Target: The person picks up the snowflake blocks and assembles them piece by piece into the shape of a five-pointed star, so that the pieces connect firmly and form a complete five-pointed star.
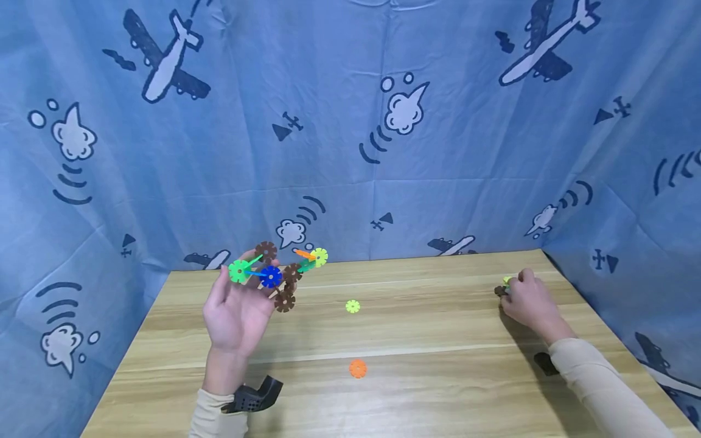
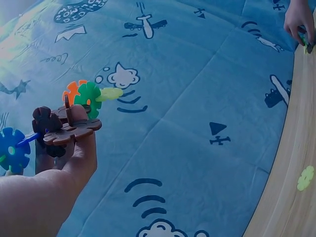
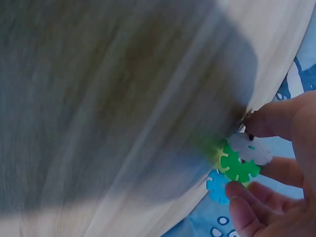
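Observation:
My left hand [image 1: 238,319], palm up over the left side of the table, holds a joined construction of notched plastic discs. In it are a green disc [image 1: 239,271], a blue disc [image 1: 271,277], several brown discs [image 1: 284,300] and a yellow-green disc [image 1: 320,257]. In the left wrist view an orange disc [image 2: 71,94] shows behind a green one. At the table's far right, my right hand [image 1: 533,304] grips a small cluster of discs. The right wrist view shows a green disc [image 3: 238,165], a white disc [image 3: 254,149] and a light blue disc [image 3: 216,187] among its fingers.
On the wooden table [image 1: 438,328], a yellow-green disc [image 1: 353,306] lies near the middle, with an orange disc [image 1: 358,368] closer to me. A blue curtain [image 1: 339,152] with printed planes hangs behind and beside the table. A black bracket [image 1: 254,396] sits on my left wrist.

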